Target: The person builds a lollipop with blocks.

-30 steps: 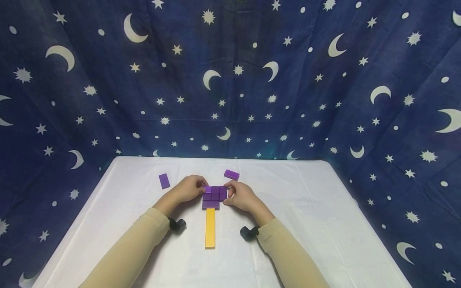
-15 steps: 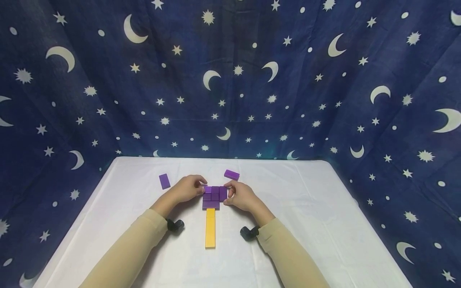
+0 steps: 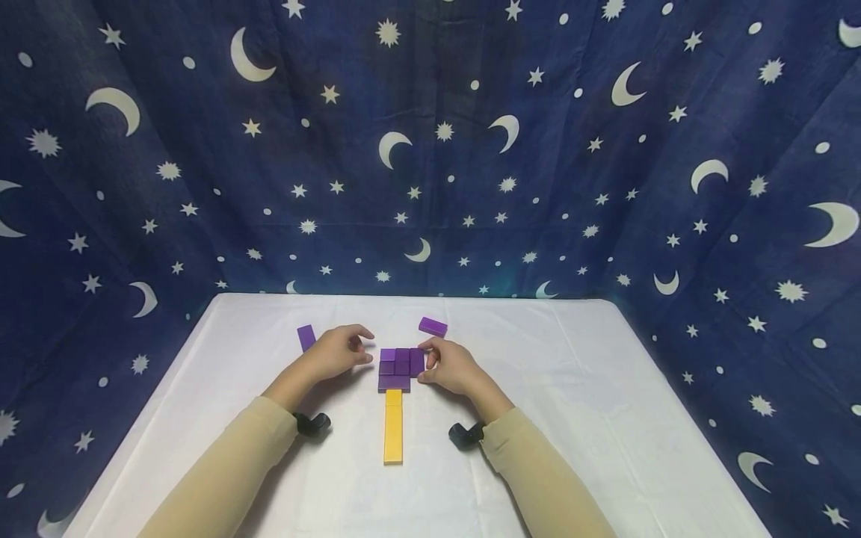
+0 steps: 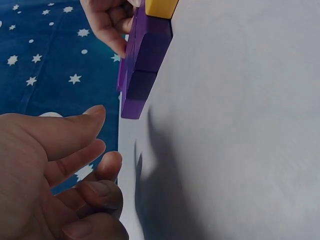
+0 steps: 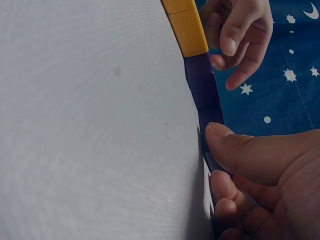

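Observation:
Several purple blocks (image 3: 394, 381) lie flat against one another in a cluster on the table, at the far end of a strip of yellow blocks (image 3: 393, 430). My right hand (image 3: 454, 366) pinches the rightmost purple block (image 3: 416, 362) of the cluster, thumb at its near end and fingers at its far end. To the cluster's left, my left hand (image 3: 339, 353) is apart from the blocks, with a gap between thumb and fingers and nothing held. In the left wrist view its thumb and fingers (image 4: 75, 130) point toward the purple blocks (image 4: 145, 55).
A loose purple block (image 3: 306, 336) lies behind the left hand, partly covered by it. Another loose purple block (image 3: 433, 326) lies beyond the right hand. A white cloth covers the table (image 3: 538, 388). A dark blue curtain (image 3: 430, 202) with moons and stars hangs around it.
My left hand has let go of the cluster's left side and moved left, now partly covering the left loose block. The right hand and the cluster look unmoved.

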`<act>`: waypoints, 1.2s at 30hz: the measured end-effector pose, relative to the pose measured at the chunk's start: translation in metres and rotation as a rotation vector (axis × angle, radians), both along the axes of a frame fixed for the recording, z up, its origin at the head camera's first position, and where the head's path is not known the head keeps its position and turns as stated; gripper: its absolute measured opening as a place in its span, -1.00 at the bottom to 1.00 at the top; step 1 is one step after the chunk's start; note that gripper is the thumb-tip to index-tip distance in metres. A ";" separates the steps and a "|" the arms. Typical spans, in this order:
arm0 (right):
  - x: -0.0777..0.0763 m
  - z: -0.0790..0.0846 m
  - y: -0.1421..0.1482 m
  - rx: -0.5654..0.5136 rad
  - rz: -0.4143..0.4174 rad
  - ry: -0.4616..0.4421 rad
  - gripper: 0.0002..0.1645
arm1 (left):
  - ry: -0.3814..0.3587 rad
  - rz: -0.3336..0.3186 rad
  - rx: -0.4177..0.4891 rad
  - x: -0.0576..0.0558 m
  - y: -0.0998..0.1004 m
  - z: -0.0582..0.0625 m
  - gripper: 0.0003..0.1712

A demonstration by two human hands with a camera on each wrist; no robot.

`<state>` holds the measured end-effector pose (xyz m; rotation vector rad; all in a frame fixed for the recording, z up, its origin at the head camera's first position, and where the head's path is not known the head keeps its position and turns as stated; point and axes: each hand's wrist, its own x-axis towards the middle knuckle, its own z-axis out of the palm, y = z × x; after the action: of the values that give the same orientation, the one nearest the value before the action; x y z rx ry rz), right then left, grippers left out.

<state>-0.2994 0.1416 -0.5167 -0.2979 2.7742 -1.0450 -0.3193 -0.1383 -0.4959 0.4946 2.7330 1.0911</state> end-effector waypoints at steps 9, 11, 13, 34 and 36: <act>0.000 -0.001 0.000 -0.004 -0.008 -0.010 -0.24 | -0.003 0.042 -0.001 0.004 -0.015 0.004 -0.41; 0.000 -0.001 0.000 -0.001 -0.007 -0.010 -0.24 | -0.002 0.048 0.002 0.005 -0.019 0.005 -0.39; 0.000 -0.001 0.000 0.003 -0.005 -0.008 -0.24 | -0.003 0.054 0.005 0.006 -0.024 0.005 -0.39; 0.001 0.000 0.000 0.006 0.005 -0.003 -0.24 | 0.027 0.146 -0.048 0.006 -0.083 0.003 -0.30; 0.001 0.000 0.000 0.006 0.005 -0.003 -0.24 | 0.023 0.158 -0.047 0.006 -0.087 0.002 -0.28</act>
<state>-0.2982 0.1420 -0.5168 -0.3017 2.7720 -1.0353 -0.3128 -0.2249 -0.4939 0.2906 2.8519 1.0586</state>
